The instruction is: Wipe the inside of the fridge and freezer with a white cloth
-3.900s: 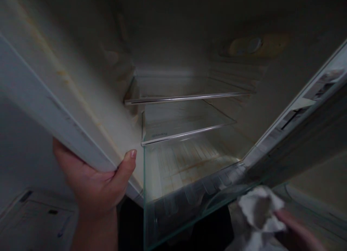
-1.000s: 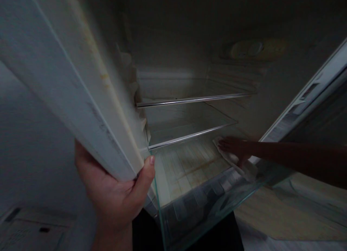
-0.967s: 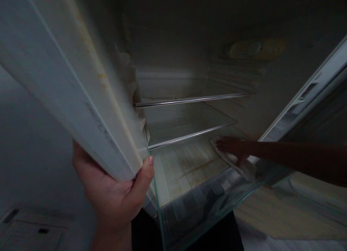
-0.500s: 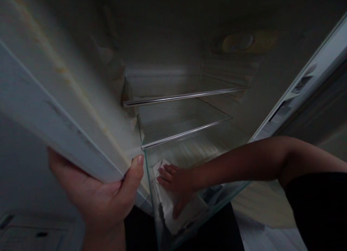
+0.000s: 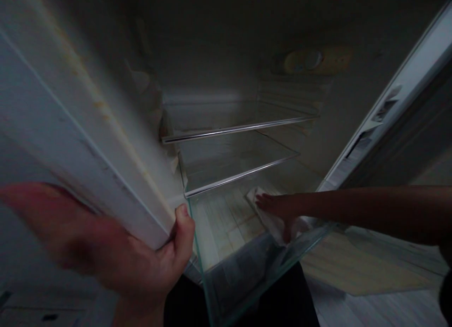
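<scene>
My right hand (image 5: 280,210) reaches in from the right and presses a white cloth (image 5: 270,225) onto the lowest glass shelf (image 5: 226,223) of a refrigerator, near the shelf's right side. The fingers lie over the cloth. On the left, my left hand (image 5: 137,265) straddles the front edge of the refrigerator's side wall (image 5: 141,209). Its thumb is on the inner side and its blurred fingers stretch out flat along the outer side. The thumb tip is close to the glass shelf's left edge.
Two glass shelves with shiny front strips, an upper one (image 5: 240,129) and a middle one (image 5: 243,175), sit farther in. A yellowed control panel with a knob (image 5: 313,60) is on the right inner wall. My dark-clad legs (image 5: 282,298) are under the glass. The interior is dim.
My right hand and the cloth have moved right and slightly deeper across the glass. My left hand's fingers have straightened outward to the left. The view has shifted a little.
</scene>
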`<state>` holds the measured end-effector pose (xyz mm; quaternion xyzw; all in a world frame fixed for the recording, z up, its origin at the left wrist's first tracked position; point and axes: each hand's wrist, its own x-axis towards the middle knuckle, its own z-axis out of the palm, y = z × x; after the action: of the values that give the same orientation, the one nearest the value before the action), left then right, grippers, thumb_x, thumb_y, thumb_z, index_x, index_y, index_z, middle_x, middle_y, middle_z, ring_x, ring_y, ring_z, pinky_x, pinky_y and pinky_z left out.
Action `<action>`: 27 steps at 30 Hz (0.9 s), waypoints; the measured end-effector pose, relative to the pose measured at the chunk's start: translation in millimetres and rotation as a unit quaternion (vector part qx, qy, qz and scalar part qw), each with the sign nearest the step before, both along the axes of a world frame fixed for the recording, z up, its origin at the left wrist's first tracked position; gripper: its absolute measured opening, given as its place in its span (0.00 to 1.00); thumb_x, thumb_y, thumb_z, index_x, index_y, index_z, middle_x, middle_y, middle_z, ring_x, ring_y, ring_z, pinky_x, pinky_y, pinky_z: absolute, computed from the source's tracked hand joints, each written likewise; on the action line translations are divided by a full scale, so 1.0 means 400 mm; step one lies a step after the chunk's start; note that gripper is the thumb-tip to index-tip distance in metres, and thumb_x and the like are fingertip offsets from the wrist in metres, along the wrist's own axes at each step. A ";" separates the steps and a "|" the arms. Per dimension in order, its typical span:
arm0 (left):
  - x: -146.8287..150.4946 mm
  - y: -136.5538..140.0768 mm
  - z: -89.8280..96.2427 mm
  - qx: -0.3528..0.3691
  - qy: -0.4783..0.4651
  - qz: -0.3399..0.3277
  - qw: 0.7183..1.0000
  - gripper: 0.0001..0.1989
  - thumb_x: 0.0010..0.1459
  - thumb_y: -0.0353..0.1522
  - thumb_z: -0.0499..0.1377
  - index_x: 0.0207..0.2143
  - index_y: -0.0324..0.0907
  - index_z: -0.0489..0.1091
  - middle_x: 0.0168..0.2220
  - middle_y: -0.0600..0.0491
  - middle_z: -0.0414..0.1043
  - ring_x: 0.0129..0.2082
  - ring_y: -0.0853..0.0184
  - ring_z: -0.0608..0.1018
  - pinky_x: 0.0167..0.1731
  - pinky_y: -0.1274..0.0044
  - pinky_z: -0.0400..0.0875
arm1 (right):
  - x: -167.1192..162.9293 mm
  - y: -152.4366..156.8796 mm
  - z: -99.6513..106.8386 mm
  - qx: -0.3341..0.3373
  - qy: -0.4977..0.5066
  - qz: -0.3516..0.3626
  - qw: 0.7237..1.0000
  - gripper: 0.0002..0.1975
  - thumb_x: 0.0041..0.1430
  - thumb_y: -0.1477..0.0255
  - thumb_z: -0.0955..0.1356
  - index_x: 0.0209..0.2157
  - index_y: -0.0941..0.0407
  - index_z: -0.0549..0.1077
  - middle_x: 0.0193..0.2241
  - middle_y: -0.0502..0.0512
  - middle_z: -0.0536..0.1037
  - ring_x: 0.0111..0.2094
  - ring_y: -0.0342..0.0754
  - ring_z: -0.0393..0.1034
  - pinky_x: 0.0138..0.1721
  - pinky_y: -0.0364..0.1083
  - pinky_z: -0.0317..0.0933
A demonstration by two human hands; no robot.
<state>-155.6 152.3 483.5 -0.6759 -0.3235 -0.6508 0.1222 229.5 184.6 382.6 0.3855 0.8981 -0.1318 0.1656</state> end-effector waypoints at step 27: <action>0.059 -0.052 0.054 0.131 0.163 0.065 0.976 0.25 0.43 0.20 0.66 0.43 0.50 0.77 0.73 0.63 0.43 0.72 0.42 0.41 0.68 0.40 0.36 | -0.367 0.349 0.072 0.248 0.115 0.261 0.926 0.23 0.73 0.75 0.53 0.66 0.62 0.60 0.69 0.56 0.57 0.71 0.48 0.43 0.70 0.52 0.36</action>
<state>-132.1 131.6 504.9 -0.7289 -0.2539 -0.5590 0.3029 82.7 324.0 411.2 0.1479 0.9839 0.0998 -0.0113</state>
